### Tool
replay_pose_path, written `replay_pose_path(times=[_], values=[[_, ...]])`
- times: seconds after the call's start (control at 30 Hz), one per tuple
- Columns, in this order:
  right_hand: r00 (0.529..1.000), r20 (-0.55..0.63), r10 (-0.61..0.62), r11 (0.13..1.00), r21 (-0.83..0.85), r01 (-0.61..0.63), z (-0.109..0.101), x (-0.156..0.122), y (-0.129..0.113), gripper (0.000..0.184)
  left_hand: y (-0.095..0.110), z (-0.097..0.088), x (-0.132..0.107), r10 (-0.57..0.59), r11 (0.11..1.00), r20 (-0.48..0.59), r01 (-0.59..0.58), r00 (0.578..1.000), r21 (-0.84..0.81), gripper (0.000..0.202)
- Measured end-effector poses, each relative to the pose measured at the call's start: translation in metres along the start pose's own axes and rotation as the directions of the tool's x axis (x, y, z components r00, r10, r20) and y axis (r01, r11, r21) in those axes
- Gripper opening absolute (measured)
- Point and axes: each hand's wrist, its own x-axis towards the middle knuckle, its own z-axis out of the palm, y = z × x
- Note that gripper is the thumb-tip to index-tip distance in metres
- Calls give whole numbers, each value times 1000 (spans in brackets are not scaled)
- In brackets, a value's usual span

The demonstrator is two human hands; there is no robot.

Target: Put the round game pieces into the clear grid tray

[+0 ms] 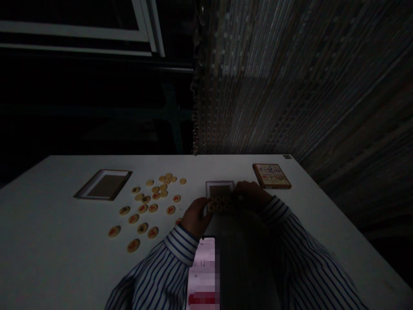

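Two rows of round pieces (218, 203) in a small box (221, 183) on the tabletop (64, 258)
The left hand (195, 216) has its grip on the box's left side; the right hand (253, 196) is opposite, its grip too dark to tell. Loose pieces (143, 208) lie leftward.

White table (64, 245), dim string curtain (258, 107)

Long, roomy sleeves (155, 271), pale with narrow dark-blue stripes, clothe both arms and finish in closer-fitting cuffs (182, 244) (striped too, but running crosswise).
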Motion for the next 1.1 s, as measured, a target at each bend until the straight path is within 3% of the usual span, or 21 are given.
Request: replay_pose_path(times=[1.1], values=[[999,28,22,999,-35,-21,-12,-1,-13,23,0,0,0,29,1000,-28,-29,999,8,34]])
